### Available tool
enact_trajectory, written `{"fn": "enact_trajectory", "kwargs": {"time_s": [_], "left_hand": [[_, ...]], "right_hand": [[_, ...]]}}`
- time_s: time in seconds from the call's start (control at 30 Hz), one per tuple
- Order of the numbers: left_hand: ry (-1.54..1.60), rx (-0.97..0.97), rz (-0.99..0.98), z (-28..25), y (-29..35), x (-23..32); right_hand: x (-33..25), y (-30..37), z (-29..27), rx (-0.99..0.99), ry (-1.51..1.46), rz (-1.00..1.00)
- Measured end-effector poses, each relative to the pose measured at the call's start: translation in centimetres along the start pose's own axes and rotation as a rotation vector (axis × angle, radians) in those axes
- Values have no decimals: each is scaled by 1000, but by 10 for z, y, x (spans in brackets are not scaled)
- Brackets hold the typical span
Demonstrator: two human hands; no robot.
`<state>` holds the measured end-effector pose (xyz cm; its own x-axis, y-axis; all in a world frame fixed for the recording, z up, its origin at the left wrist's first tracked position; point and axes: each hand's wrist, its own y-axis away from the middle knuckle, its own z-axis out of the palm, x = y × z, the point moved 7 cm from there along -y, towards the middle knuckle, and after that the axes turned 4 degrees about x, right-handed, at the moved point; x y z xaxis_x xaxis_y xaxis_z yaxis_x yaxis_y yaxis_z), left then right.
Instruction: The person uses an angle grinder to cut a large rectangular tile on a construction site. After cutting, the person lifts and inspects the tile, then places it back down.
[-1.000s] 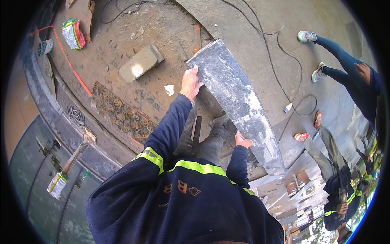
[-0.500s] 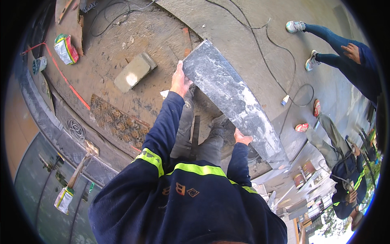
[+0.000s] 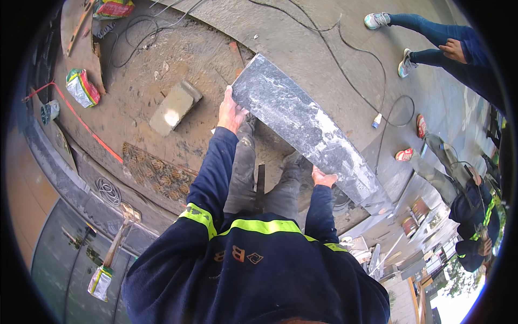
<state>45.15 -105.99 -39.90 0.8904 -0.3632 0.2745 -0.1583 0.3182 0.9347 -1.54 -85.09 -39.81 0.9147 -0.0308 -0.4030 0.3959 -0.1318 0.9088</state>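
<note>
A long dark grey stone slab (image 3: 302, 116), smeared with whitish dust or mortar, slants across the view in front of my legs, from upper left to lower right. My left hand (image 3: 232, 112) is closed on its far left end, fingers wrapped over the edge. Lower on the near long edge, my right hand (image 3: 324, 177) grips the slab; part of those fingers is hidden beneath it. On the dirt to the left of my left hand lies a pale rectangular block (image 3: 175, 108).
A patterned dirty mat (image 3: 156, 170) lies left of my legs. Bags (image 3: 82, 87), a red hose (image 3: 89, 124) and a coiled cable (image 3: 108, 191) are further left. Black cable (image 3: 350, 75) runs over the paving at right, where two people (image 3: 437, 48) stand.
The whole view has shifted a little. In the picture the slab's left end and my left hand sit slightly further left and lower. Both hands keep their hold.
</note>
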Motion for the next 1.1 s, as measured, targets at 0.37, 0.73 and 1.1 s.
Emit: {"fn": "enact_trajectory", "kwargs": {"time_s": [0.37,0.73,1.1], "left_hand": [[-200,89,19,-24,-16,2],[-294,-47,75,-27,-47,16],[-354,310,126,-23,-28,15]], "right_hand": [[4,-34,-9,-200,-59,109],[-2,5,-37,-110,-4,72],[-239,-75,-160,110,-8,-385]]}}
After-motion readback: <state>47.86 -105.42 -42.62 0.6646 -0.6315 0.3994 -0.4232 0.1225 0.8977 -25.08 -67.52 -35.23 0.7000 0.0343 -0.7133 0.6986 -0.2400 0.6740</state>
